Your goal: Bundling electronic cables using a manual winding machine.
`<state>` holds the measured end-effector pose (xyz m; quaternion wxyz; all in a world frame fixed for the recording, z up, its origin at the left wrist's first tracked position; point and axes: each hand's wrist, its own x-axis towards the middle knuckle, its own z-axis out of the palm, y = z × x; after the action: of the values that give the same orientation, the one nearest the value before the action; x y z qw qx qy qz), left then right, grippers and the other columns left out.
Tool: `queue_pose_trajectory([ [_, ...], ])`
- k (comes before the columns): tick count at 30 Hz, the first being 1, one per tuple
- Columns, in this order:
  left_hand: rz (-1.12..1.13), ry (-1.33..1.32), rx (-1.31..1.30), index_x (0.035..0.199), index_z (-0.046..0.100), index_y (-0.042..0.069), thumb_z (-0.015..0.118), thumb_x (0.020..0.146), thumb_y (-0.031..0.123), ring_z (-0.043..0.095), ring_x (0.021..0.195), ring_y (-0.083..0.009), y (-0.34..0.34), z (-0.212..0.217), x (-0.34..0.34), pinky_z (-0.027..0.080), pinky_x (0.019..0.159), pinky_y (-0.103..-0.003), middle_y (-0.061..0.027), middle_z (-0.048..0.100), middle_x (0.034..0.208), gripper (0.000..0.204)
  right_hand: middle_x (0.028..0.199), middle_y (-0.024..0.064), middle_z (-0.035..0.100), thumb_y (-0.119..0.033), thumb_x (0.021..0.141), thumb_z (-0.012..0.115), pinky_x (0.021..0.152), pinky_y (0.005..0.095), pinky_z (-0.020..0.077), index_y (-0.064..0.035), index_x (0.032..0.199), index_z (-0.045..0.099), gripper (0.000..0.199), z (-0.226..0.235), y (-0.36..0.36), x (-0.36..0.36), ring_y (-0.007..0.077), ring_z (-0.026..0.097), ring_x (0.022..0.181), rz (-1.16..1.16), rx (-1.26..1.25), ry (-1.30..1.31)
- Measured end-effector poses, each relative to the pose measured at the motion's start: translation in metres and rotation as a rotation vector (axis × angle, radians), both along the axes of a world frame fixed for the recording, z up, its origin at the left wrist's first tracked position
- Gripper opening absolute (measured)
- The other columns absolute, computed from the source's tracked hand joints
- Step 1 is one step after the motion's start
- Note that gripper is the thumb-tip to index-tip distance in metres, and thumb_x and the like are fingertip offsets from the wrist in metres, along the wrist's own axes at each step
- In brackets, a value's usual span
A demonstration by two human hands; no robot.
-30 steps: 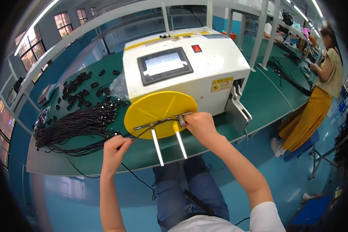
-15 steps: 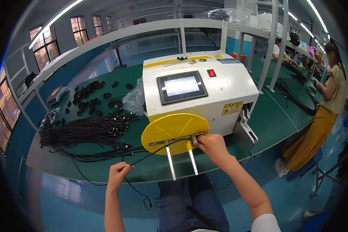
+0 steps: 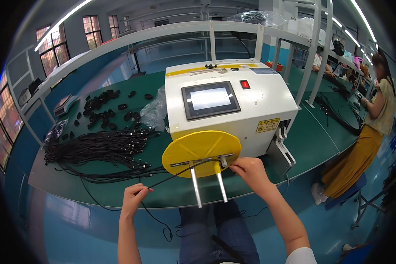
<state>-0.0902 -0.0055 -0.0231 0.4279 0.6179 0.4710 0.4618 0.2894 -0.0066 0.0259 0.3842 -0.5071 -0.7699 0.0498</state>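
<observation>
A black cable [image 3: 176, 175] runs taut from my left hand [image 3: 135, 197], which is closed around it, up to the yellow round disc [image 3: 185, 147] of a winding machine. Its far part crosses in front of two metal prongs [image 3: 197, 187] that stick out from the disc and bends by a small grey metal post [image 3: 224, 161]. The loose end of the cable hangs below my left hand. My right hand [image 3: 253, 172] is at the disc's lower right edge, thumb and fingers pinched together beside the post. Whatever lies between those fingertips is too small to make out.
The white machine [image 3: 233, 110] carries a screen [image 3: 208, 100] and a red switch [image 3: 244, 84]. Left of it lie a bundle of black cables [image 3: 101, 149], small black parts [image 3: 101, 105] and a clear plastic bag [image 3: 155, 110] on the green table [image 3: 141, 83]. Another person [image 3: 378, 105] stands at far right.
My right hand has drawn back from the post, slightly right and down, past the disc's edge. My left hand stays put with the cable. The view has shifted slightly.
</observation>
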Motion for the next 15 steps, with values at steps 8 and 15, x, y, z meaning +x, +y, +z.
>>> queue_pose_trajectory([
  [8,-0.020,-0.027,0.016,0.082,0.069,-0.004,0.060,0.082,0.005,0.036,0.056,-0.0050,0.001,0.005,0.008,0.026,0.050,-0.022,0.0029,0.042,0.062,0.013,0.070,0.0111,0.064,-0.009,0.079,0.066,0.057,0.0323,0.0485,-0.0004,0.083,0.067,0.010,-0.010,-0.005,0.003,0.0242,0.063,0.062,0.018,-0.038,-0.017],
  [15,-0.081,0.014,0.113,0.083,0.069,-0.004,0.058,0.080,0.000,0.040,0.055,-0.0063,-0.006,0.034,0.039,0.029,0.049,-0.022,0.0010,0.045,0.062,0.012,0.072,0.0107,0.064,-0.013,0.079,0.065,0.060,0.0358,0.0489,-0.0029,0.079,0.066,0.010,-0.021,-0.010,0.009,0.0292,0.062,0.067,0.022,-0.080,0.063],
])
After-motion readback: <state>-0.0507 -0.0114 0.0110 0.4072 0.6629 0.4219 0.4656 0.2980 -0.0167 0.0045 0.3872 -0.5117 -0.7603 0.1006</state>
